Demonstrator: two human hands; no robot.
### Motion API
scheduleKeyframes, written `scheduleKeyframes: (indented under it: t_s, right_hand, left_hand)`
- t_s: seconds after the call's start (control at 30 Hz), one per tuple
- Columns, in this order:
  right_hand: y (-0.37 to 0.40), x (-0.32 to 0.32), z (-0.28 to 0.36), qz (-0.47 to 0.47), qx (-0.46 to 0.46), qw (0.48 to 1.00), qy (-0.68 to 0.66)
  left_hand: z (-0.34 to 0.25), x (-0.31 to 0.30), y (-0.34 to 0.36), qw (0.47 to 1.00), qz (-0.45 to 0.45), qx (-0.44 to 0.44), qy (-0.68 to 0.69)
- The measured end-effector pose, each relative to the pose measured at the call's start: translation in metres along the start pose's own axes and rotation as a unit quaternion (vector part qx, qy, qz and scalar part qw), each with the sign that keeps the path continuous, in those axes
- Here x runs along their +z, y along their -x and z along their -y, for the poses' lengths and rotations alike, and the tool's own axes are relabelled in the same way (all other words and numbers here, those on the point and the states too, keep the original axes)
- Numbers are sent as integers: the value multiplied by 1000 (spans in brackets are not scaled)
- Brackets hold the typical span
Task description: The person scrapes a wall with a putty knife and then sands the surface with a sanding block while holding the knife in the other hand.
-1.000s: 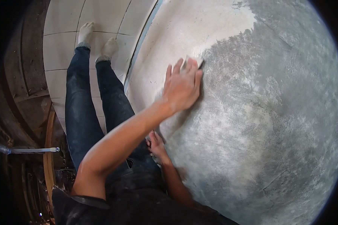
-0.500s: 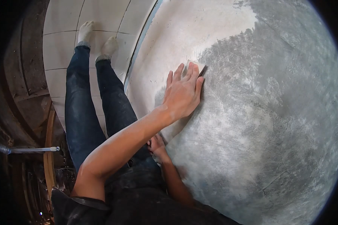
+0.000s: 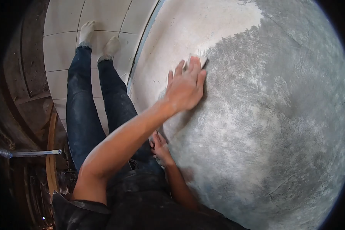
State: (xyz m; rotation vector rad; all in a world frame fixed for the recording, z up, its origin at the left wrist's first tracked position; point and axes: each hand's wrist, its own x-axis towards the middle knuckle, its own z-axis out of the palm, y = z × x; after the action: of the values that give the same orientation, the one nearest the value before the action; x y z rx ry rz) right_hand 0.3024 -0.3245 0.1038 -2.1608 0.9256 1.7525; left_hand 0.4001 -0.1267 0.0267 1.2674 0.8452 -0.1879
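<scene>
My left hand (image 3: 186, 87) presses a small pale flat piece (image 3: 199, 60), dark along one edge and resembling sandpaper, against the wall. The fingers lie over it with the thumb along its side. The piece sits at the border between a white area (image 3: 180, 34) and a mottled grey area (image 3: 249, 126) of the wall (image 3: 295, 96). Lower down, close to my waist, my right hand (image 3: 161, 149) is closed with its fingers curled. Whatever it may hold is hidden.
Pale floor tiles (image 3: 63, 50) lie under my socked feet (image 3: 87, 30). A blue-grey strip (image 3: 143, 36) runs along the wall's foot. At the left are a wooden piece (image 3: 51, 165), a thin metal bar (image 3: 34, 153) and dark clutter.
My left hand has slid a little along the wall toward the feet end, taking the pale piece with it. My right hand has barely moved.
</scene>
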Motion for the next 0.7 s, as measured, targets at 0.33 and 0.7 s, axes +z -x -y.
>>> scheduleKeyframes:
  t_s: [0.33,0.7]
  right_hand:
    - [-6,-2,-9,20,-25,999,-8]
    - [-8,-1,-10,15,-17,999,-33]
  left_hand:
    - [13,8,2,997,-36,63,5]
    - [-2,-14,1,997,56,-5,50]
